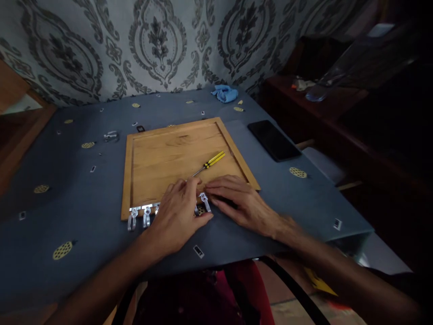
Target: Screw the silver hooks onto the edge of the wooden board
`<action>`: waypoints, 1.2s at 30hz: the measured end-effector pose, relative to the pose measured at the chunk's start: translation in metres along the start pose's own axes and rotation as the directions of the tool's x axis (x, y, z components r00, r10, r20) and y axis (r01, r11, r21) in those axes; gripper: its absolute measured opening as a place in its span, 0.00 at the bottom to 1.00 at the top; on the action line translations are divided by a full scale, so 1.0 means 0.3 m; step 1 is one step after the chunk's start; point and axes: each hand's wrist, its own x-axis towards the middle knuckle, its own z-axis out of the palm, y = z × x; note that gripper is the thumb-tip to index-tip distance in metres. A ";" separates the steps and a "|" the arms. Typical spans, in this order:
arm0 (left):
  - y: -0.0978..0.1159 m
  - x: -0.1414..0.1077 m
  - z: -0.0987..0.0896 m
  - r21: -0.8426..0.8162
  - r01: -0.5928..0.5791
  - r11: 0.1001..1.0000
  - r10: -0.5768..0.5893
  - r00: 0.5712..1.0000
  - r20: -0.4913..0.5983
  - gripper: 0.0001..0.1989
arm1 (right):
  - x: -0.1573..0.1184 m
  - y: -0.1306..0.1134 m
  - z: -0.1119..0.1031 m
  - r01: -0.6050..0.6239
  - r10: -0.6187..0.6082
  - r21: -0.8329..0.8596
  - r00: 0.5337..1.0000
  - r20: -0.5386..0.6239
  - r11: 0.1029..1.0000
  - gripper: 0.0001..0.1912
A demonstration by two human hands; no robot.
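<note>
A framed wooden panel (pixel 165 153) lies flat on the table, and shiny metal clips (pixel 146 215) line its near edge. My left hand (pixel 177 216) rests over that edge, its thumb and fingers curled around the rightmost metal clip (pixel 204 202). Just right of this clip, my right hand (pixel 240 203) has its fingers pressed together with the tips at the panel's edge; whatever they may pinch is hidden. Part of the clip row is covered by my left hand. A yellow-and-black screwdriver (pixel 214 160) lies on the panel beyond my hands, its tip pointing toward my left hand.
A black phone (pixel 274 140) lies right of the panel. At the back sits a crumpled blue cloth (pixel 225 93). One loose metal clip (pixel 111 136) and a small dark piece (pixel 140 129) are on the patterned tablecloth (pixel 81 189). A patterned curtain (pixel 189 45) hangs behind.
</note>
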 end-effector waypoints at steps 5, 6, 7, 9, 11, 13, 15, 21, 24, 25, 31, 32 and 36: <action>-0.004 0.000 0.005 -0.004 0.010 1.000 -0.010 1.000 0.002 0.27 | -0.042 0.014 0.018 -0.028 0.030 -0.073 0.999 0.030 0.997 0.17; -0.004 0.001 0.005 -0.010 0.012 1.000 -0.012 1.000 0.004 0.28 | -0.043 0.015 0.021 -0.032 0.036 -0.081 0.998 0.042 0.996 0.17; -0.004 0.002 0.004 -0.015 0.016 1.000 -0.016 1.000 0.007 0.28 | -0.042 0.016 0.022 -0.038 0.043 -0.084 0.998 0.055 0.996 0.17; -0.003 0.007 0.002 -0.015 0.032 0.999 -0.032 0.999 0.011 0.30 | -0.040 0.016 0.024 -0.052 0.057 -0.083 0.996 0.067 0.995 0.17; -0.001 0.011 0.000 -0.009 0.046 0.999 -0.046 0.999 0.021 0.30 | -0.037 0.017 0.025 -0.061 0.066 -0.076 0.996 0.064 0.995 0.16; 0.001 0.013 -0.001 -0.008 0.051 0.999 -0.051 0.998 0.022 0.30 | -0.036 0.017 0.026 -0.059 0.062 -0.071 0.997 0.048 0.996 0.16; 0.001 0.012 -0.002 -0.016 0.045 0.999 -0.045 0.999 0.016 0.30 | -0.035 0.017 0.026 -0.059 0.062 -0.067 0.997 0.043 0.996 0.15; -0.001 0.003 -0.001 -0.028 0.045 0.999 -0.045 0.999 -0.008 0.31 | -0.040 0.011 0.013 -0.056 0.056 -0.065 0.998 -0.003 0.996 0.13; -0.004 0.000 0.000 -0.014 0.044 0.999 -0.044 0.999 -0.007 0.31 | -0.044 0.007 0.007 -0.013 0.006 -0.086 0.997 -0.081 0.996 0.11; -0.005 -0.001 0.000 -0.009 0.045 0.999 -0.045 0.999 -0.007 0.31 | -0.045 0.006 0.006 0.006 -0.016 -0.100 0.995 -0.097 0.995 0.11; -0.007 0.001 -0.004 -0.040 0.067 0.997 -0.066 0.998 0.019 0.30 | -0.046 0.010 0.005 0.091 -0.106 -0.156 0.990 -0.095 0.984 0.11; -0.007 0.002 -0.005 -0.043 0.073 0.996 -0.073 0.997 0.023 0.30 | -0.046 0.011 0.004 0.103 -0.117 -0.152 0.989 -0.085 0.983 0.12; -0.003 0.005 -0.009 -0.037 0.089 0.995 -0.088 0.996 0.032 0.29 | -0.045 0.011 -0.005 0.125 -0.127 -0.145 0.992 -0.004 0.982 0.15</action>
